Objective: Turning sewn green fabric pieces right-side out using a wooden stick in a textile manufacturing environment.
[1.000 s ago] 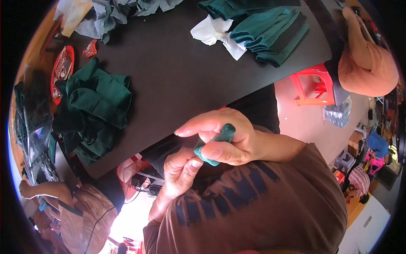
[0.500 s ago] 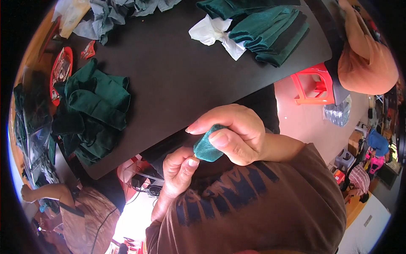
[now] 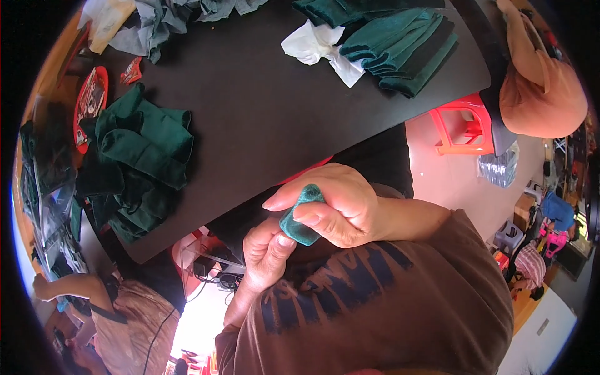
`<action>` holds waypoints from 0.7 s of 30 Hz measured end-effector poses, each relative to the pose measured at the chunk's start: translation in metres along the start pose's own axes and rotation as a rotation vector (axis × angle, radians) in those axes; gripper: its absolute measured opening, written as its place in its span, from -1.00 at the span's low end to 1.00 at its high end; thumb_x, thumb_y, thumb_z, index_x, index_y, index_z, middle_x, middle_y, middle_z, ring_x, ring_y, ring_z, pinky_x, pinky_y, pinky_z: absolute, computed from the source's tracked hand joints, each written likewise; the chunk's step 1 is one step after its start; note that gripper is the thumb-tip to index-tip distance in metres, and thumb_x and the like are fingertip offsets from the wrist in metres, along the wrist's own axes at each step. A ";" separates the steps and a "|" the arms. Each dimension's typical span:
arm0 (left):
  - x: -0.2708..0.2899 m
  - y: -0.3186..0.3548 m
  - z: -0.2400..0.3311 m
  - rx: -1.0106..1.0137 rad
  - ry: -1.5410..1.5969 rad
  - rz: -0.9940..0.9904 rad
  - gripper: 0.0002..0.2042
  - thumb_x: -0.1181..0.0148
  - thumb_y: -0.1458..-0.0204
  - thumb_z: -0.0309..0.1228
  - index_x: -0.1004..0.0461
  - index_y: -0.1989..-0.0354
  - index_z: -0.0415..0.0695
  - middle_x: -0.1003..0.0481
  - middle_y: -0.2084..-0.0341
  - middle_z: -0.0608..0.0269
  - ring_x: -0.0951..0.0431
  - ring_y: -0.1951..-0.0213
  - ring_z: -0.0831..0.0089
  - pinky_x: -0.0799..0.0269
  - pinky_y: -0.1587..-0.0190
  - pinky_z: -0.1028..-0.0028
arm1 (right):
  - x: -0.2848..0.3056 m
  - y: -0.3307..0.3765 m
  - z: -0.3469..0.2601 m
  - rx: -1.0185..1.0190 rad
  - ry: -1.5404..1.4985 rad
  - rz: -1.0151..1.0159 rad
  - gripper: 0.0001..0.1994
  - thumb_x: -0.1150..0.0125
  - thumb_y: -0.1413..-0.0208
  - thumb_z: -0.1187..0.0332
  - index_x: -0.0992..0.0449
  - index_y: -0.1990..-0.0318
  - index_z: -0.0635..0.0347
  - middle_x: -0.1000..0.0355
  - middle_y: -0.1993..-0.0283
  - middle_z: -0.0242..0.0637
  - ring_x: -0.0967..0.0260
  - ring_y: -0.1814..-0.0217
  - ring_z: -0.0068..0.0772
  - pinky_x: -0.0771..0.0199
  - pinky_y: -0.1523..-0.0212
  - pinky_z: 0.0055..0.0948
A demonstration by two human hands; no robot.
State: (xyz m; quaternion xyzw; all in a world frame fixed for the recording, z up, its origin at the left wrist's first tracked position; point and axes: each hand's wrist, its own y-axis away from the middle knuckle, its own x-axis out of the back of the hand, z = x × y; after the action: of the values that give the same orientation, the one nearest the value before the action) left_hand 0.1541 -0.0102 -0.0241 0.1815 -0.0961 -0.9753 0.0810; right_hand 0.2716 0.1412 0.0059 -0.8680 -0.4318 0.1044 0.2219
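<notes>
A small piece of green velvet fabric (image 3: 302, 230) is held up in front of my chest, just off the table's near edge. My right hand (image 3: 342, 203) curls round it, with the thumb pressed on its near face. Fingers of my left hand (image 3: 267, 249) pinch its lower left edge. The cloth looks folded or bunched, and much of it is hidden by the right thumb and fingers. Nearest on the table is a heap of green velvet pieces (image 3: 147, 144) at the left. A stack of green velvet pieces (image 3: 400, 53) lies at the far right beside a crumpled white tissue (image 3: 315, 45).
The dark table (image 3: 250, 106) has grey crumpled fabric (image 3: 153, 28) at its far left. A red plate (image 3: 79, 115) with small packets stands by the left edge. A red stool (image 3: 465, 125) is beyond the right edge. Other people sit at left and right.
My right hand has shifted slightly left and down with the green velvet piece, which has turned more upright. My left hand stays at its lower edge.
</notes>
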 end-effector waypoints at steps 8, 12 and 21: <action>-0.001 0.003 0.000 -0.011 -0.025 0.072 -0.78 -0.04 -0.10 -0.33 -0.42 0.36 -0.28 -0.42 0.55 0.37 -0.29 0.48 0.67 -0.22 0.39 0.63 | 0.002 0.002 -0.001 -0.003 -0.037 0.009 -0.79 0.02 -0.11 0.39 -0.43 0.25 0.40 -0.47 0.31 -0.07 -0.47 0.39 -0.21 -0.45 0.38 -0.43; 0.001 0.004 0.002 -0.009 -0.069 0.078 -0.77 -0.05 -0.09 -0.31 -0.42 0.38 -0.28 -0.41 0.57 0.36 -0.29 0.50 0.67 -0.21 0.42 0.63 | 0.005 0.003 -0.006 -0.030 -0.041 0.008 -0.78 0.01 -0.10 0.38 -0.44 0.25 0.40 -0.47 0.31 -0.08 -0.48 0.38 -0.22 -0.45 0.37 -0.43; 0.000 0.001 0.004 -0.001 -0.120 0.040 -0.76 -0.04 -0.10 -0.30 -0.40 0.41 -0.28 -0.34 0.63 0.40 -0.24 0.57 0.69 -0.15 0.51 0.65 | 0.002 0.004 -0.006 -0.165 -0.094 0.015 -0.73 0.06 -0.14 0.32 -0.45 0.24 0.39 -0.48 0.32 -0.09 -0.47 0.39 -0.28 -0.45 0.36 -0.44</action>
State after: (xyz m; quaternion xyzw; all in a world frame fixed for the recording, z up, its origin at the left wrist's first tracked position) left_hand 0.1526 -0.0107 -0.0207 0.1208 -0.1037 -0.9827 0.0945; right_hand 0.2780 0.1393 0.0093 -0.8808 -0.4422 0.1108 0.1282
